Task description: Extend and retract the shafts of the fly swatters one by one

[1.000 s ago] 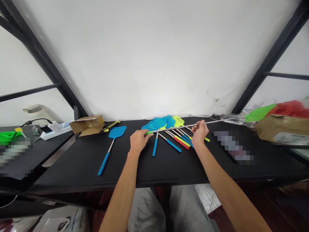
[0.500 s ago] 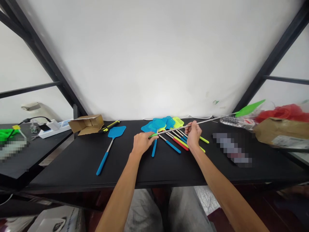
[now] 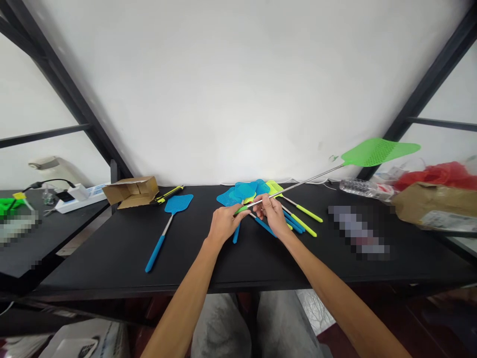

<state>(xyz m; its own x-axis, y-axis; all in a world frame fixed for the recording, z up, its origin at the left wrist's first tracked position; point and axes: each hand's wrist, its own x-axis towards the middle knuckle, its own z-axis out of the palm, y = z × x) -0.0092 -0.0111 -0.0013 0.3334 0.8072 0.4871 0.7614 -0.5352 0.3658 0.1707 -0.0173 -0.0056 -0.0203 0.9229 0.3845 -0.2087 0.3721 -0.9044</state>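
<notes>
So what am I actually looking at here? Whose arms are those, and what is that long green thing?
There is no machine here: these are a person's two bare arms, filmed by a camera worn on their head, looking forward and down. That is why the arms reach in from the bottom of the picture.

The left hand grips the green handle end of a green fly swatter, and the right hand pinches its thin metal rod just beside it. The rod is pulled out long, so the mesh head hangs in the air off to the right.

Under the hands, on the black table, lies a heap of swatters in blue, yellow-green and other colours. One blue swatter lies apart on the left, near a cardboard box.
</notes>
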